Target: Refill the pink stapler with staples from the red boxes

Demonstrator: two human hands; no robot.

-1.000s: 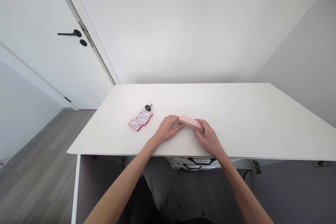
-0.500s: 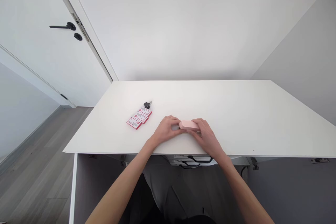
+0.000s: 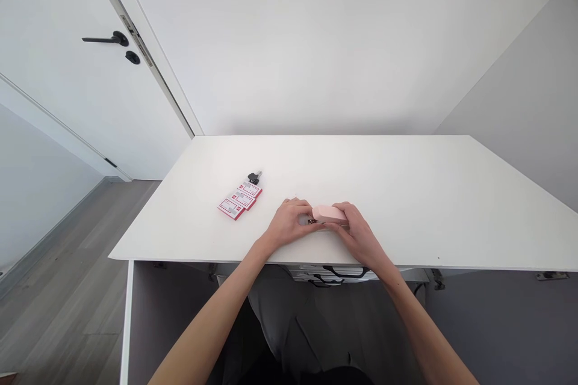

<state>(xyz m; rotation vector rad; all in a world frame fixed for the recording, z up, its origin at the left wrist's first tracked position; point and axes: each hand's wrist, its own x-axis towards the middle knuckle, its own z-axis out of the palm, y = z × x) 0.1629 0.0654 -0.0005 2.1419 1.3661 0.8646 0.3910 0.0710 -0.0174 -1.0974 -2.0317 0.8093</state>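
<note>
A pink stapler [image 3: 330, 214] is held low over the white desk near its front edge. My right hand [image 3: 354, 227] is closed around its right end, thumb below and fingers on top. At the left end, my left hand [image 3: 289, 221] curls its fingers and thumb around the front of the stapler. A small dark metal part and a pale edge show under the pink body, between the hands. The fingers hide most of the lower part. To the left lie several small red-and-white boxes [image 3: 241, 200], overlapping in a slanted row.
A small black item with a metal tip [image 3: 255, 177] lies at the boxes' far end. The white desk top [image 3: 383, 174] meets the wall behind. Drawers with black handles [image 3: 334, 274] show below the front edge. A white door [image 3: 58, 72] stands at the left.
The stapler has shifted slightly right, with my right hand. More of the dark metal part shows beneath its left end. The boxes stay in place.
</note>
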